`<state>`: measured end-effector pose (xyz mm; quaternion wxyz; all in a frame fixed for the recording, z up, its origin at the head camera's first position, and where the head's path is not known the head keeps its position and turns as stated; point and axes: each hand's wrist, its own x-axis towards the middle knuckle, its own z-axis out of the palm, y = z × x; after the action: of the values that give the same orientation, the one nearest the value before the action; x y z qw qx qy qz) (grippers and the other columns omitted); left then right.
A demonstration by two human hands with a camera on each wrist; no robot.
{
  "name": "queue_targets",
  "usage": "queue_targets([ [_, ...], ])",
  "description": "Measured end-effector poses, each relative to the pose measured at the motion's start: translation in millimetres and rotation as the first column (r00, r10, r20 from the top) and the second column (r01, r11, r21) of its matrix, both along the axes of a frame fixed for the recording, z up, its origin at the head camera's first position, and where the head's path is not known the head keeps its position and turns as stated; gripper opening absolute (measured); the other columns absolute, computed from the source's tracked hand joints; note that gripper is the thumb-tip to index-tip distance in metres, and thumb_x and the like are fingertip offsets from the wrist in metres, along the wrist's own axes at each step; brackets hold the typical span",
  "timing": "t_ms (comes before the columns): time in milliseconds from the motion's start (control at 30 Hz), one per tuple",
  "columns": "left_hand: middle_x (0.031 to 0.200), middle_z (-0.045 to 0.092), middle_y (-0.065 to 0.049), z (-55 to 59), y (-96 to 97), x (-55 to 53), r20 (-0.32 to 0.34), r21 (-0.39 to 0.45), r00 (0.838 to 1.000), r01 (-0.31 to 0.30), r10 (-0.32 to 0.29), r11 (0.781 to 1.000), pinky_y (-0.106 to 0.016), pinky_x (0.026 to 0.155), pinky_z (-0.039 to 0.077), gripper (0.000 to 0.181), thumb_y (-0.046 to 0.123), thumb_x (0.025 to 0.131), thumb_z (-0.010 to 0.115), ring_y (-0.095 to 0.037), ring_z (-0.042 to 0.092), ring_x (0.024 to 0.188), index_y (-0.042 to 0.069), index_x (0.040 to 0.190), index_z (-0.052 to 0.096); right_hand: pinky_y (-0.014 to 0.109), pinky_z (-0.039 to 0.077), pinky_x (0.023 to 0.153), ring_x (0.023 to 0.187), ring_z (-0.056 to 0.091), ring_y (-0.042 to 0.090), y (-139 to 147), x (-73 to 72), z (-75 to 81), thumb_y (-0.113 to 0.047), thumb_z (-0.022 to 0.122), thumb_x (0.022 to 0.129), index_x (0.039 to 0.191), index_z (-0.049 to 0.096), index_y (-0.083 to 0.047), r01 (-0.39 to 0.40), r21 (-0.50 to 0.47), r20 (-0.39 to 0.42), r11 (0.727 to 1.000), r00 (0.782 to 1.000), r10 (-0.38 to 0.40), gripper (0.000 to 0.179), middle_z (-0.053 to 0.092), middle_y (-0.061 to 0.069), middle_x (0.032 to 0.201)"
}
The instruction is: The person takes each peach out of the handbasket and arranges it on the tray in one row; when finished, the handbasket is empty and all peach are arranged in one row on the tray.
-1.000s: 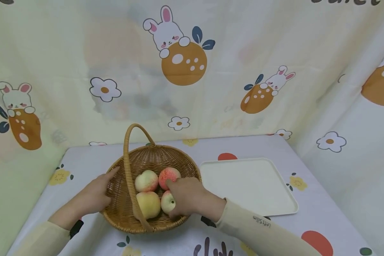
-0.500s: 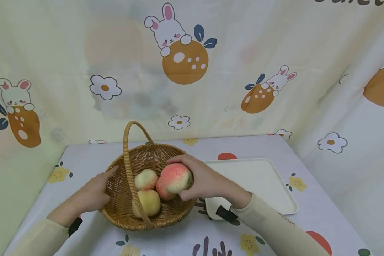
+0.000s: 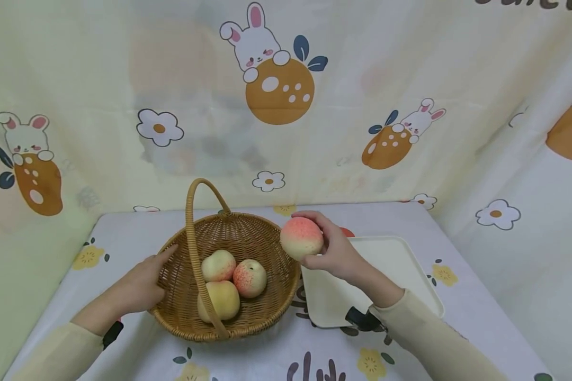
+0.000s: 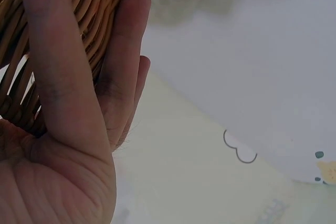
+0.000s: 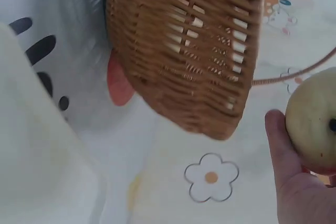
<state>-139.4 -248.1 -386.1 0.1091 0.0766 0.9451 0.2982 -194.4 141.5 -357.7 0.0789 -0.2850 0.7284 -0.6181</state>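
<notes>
My right hand point(image 3: 336, 246) holds a pink-and-cream peach point(image 3: 302, 238) between thumb and fingers, raised over the basket's right rim and the tray's left part. In the right wrist view the peach point(image 5: 315, 121) shows its pale side with a dark spot. On the left, my left hand point(image 3: 140, 286) grips the side of the wicker basket point(image 3: 276, 312); in the left wrist view its fingers lie along the woven wall point(image 4: 97, 24). Inside the basket sit two pink-and-cream peaches, one point(image 3: 218, 265) behind and one point(image 3: 250, 278) to the right, and a yellow peach-like fruit point(image 3: 224, 301), partly behind the handle.
A white rectangular tray point(image 3: 391, 264) lies to the right of the basket, partly covered by my right hand and forearm. The arched basket handle point(image 3: 190, 222) stands up across the basket's left half. A printed cloth curtain point(image 3: 343, 132) hangs behind the table.
My right hand has taken a peach out of the basket and carried it up and right toward the tray. The left hand has stayed at the basket's side.
</notes>
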Motion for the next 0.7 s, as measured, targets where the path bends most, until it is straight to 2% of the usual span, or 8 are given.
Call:
queue_targets([
  [200,0.136,0.038,-0.048,1.6,-0.8,-0.6,0.011,-0.007,1.0,0.005,-0.005,1.0,-0.042,0.064,0.055,0.09,-0.017,0.072,0.058,-0.047,0.057,0.104,-0.009,0.155,0.024,0.035,0.048,0.092,0.115,0.055,0.029,19.4,-7.3,-2.2,0.004,0.073,0.069,0.141,0.048,-0.003,0.099,0.038,-0.042,0.994,0.994,-0.097,0.076,0.054,0.013,0.134],
  [333,0.136,0.037,-0.048,2.2,-0.8,-0.8,0.017,-0.009,1.0,0.007,-0.007,1.0,-0.041,0.063,0.054,0.09,-0.017,0.072,0.058,-0.046,0.057,0.103,-0.009,0.155,0.024,0.037,0.051,0.088,0.111,0.056,0.03,33.3,-15.9,-10.8,0.004,0.074,0.07,0.14,0.048,-0.004,0.13,0.115,-0.065,0.985,0.99,-0.123,0.076,0.054,0.014,0.133],
  [400,0.137,0.037,-0.048,2.2,-0.9,-0.8,0.016,-0.012,1.0,0.006,-0.006,1.0,-0.041,0.064,0.054,0.09,-0.017,0.072,0.058,-0.046,0.057,0.104,-0.009,0.155,0.025,0.038,0.052,0.085,0.109,0.056,0.03,39.9,-20.7,-18.4,0.002,0.075,0.069,0.141,0.048,-0.006,0.144,0.184,-0.079,0.972,0.988,-0.131,0.077,0.054,0.014,0.133],
  [500,0.136,0.038,-0.048,2.7,-0.6,-0.4,0.016,-0.011,1.0,0.002,-0.002,1.0,-0.041,0.063,0.055,0.09,-0.017,0.072,0.058,-0.046,0.058,0.103,-0.009,0.155,0.025,0.041,0.052,0.082,0.107,0.057,0.027,49.0,-27.5,-35.3,-0.003,0.08,0.067,0.139,0.052,-0.01,0.172,0.317,-0.122,0.933,0.983,-0.139,0.078,0.056,0.011,0.131],
  [600,0.136,0.038,-0.048,3.5,0.0,-0.1,0.017,-0.012,1.0,0.001,-0.001,1.0,-0.042,0.064,0.055,0.089,-0.017,0.072,0.058,-0.046,0.058,0.103,-0.009,0.155,0.025,0.041,0.05,0.085,0.106,0.057,0.022,55.3,-31.6,-55.3,-0.009,0.086,0.062,0.132,0.057,-0.013,0.203,0.441,-0.188,0.874,0.973,-0.131,0.075,0.057,0.005,0.126],
  [700,0.136,0.038,-0.047,3.9,0.4,0.2,0.017,-0.014,1.0,0.002,-0.002,1.0,-0.042,0.065,0.055,0.089,-0.017,0.072,0.057,-0.046,0.058,0.103,-0.009,0.155,0.025,0.041,0.049,0.088,0.107,0.056,0.019,57.3,-33.5,-73.0,-0.013,0.091,0.059,0.125,0.058,-0.014,0.209,0.524,-0.25,0.826,0.965,-0.086,0.074,0.056,0.001,0.122],
])
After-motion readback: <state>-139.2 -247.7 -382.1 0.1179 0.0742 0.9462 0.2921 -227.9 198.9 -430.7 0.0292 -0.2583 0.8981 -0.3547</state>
